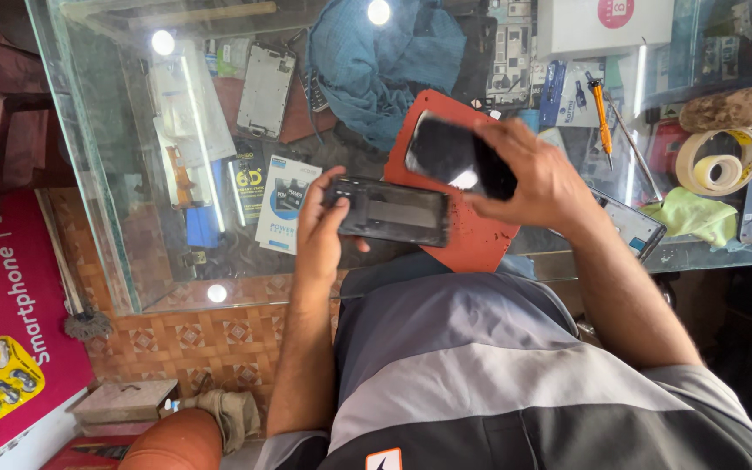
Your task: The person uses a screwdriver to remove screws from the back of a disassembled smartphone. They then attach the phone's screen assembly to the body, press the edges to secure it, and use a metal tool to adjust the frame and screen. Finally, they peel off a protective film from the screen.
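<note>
My left hand (319,228) is clamped on one end of the open phone body (391,211), thumb across its inner face, holding it level just above the near edge of the glass counter (106,157). My right hand (540,178) is closed around the dark phone screen (454,155), fingers curled over its far end, tilted up over the red work mat (472,235). The two parts are near each other but not touching. To do this well I judge I should keep the body steady and flat, line the screen's edges up square before lowering it, and grip by the rims so no finger smears the glass.

Under the counter top, the glass case works as a shelf: I see flat packets (285,204), one white and blue, one dark, and further back a bare phone frame (265,89). Beyond the mat lies a blue cloth (376,57). To the far right sit an orange screwdriver (600,113), a roll of tape (717,164) with a smaller roll inside it, a green cloth (694,216) and a white box (602,26).
</note>
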